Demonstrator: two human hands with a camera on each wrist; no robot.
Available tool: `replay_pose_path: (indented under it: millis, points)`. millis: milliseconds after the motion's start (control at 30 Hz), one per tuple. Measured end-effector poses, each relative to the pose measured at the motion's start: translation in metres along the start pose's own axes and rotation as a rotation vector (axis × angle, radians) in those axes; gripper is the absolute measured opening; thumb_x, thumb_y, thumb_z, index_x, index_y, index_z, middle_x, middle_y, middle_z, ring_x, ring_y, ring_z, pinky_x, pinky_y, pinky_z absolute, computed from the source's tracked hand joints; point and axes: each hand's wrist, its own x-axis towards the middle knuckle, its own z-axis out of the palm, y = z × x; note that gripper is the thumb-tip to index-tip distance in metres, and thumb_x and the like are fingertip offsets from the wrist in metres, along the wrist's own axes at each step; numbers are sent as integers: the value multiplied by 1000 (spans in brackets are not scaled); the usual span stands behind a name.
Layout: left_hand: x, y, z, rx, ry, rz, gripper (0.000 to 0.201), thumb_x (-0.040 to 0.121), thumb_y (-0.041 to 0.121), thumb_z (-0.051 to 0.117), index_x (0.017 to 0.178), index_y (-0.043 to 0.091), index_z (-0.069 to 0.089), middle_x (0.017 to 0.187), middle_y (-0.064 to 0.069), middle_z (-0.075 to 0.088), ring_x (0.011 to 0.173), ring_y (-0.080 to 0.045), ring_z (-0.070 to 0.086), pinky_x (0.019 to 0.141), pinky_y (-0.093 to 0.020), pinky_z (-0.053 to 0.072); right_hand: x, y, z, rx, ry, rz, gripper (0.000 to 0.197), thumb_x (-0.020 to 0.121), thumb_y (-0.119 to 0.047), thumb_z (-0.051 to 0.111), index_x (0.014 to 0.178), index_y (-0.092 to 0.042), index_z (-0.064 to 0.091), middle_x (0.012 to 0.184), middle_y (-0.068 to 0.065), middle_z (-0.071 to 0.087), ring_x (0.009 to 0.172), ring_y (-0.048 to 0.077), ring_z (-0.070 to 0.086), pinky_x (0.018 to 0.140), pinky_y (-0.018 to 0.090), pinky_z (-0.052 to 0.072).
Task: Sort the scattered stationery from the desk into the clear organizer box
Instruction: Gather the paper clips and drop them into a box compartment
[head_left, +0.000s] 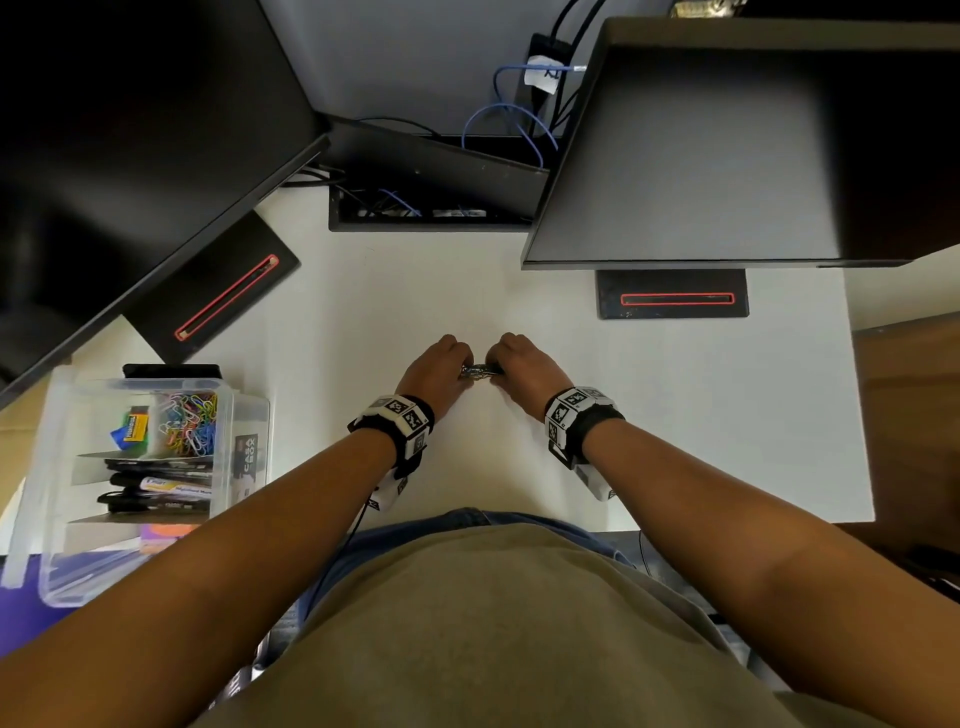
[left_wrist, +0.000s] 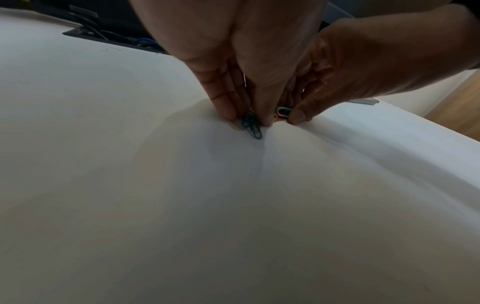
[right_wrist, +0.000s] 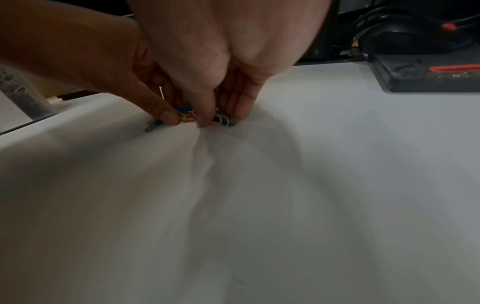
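Note:
A small heap of coloured paper clips (head_left: 480, 371) lies mid-desk between my two hands. My left hand (head_left: 460, 370) pinches it from the left and my right hand (head_left: 500, 370) from the right, fingers curled down onto the desk. In the left wrist view my left hand (left_wrist: 246, 118) pinches blue clips (left_wrist: 254, 128). In the right wrist view my right hand (right_wrist: 223, 119) pinches pale clips (right_wrist: 224, 121), with red and yellow clips (right_wrist: 185, 118) under the left thumb. The clear organizer box (head_left: 52, 467) stands at the left and holds paper clips (head_left: 189, 423), markers (head_left: 156, 483) and small erasers (head_left: 130, 428).
Two dark monitors (head_left: 701, 156) hang over the back of the white desk (head_left: 675, 415), each on a black stand with a red-edged slot (head_left: 675, 299). A black cable tray (head_left: 426, 208) sits between them. The desk ends at the right, beside wooden furniture (head_left: 909, 415).

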Motion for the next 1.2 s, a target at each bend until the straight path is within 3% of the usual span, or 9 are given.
replay_pose_path:
  millis: [233, 433, 633, 800, 967, 1200]
  points:
    - [5, 2, -3, 68, -13, 28, 11, 93, 18, 59, 98, 10, 63, 95, -5, 55, 82, -23, 54, 70, -34, 46, 2, 2, 0, -33, 21, 22, 16, 95, -14, 55, 101, -4, 65, 101, 11, 58, 96, 28, 54, 76, 41, 48]
    - [6, 1, -4, 71, -22, 0, 10, 94, 23, 58, 95, 14, 63, 90, 1, 52, 80, -20, 54, 69, -31, 44, -3, 5, -5, -3, 39, 53, 16, 95, -18, 58, 102, -6, 66, 100, 11, 61, 94, 28, 56, 76, 37, 47]
    - [5, 5, -8, 79, -25, -9, 12, 95, 23, 56, 97, 13, 63, 97, -3, 57, 88, -22, 55, 71, -29, 39, -6, 4, -15, 66, 59, 115, 17, 93, -21, 64, 103, -8, 67, 100, 9, 63, 93, 26, 58, 79, 37, 49]
    - [0, 8, -16, 15, -5, -48, 11, 93, 19, 58, 97, 11, 63, 101, -6, 60, 91, -26, 57, 77, -33, 44, -6, -6, -25, 96, 85, 136, 17, 92, -18, 65, 106, -8, 68, 103, 10, 64, 95, 25, 59, 81, 32, 46]
    - [-13, 6, -29, -32, 42, -73, 8, 91, 18, 58, 94, 12, 63, 99, -6, 60, 92, -26, 57, 78, -33, 44, -5, -19, -30, 124, 141, 152, 13, 91, -16, 65, 102, -11, 68, 98, 7, 64, 89, 20, 57, 75, 23, 37]
    - [-53, -20, -58, -96, 193, -146, 12, 93, 19, 59, 99, 11, 65, 101, -9, 61, 93, -26, 57, 82, -36, 47, 7, -67, -36, 162, 194, 76, 10, 89, -16, 67, 98, -12, 69, 91, 0, 61, 80, 13, 52, 71, 23, 38]
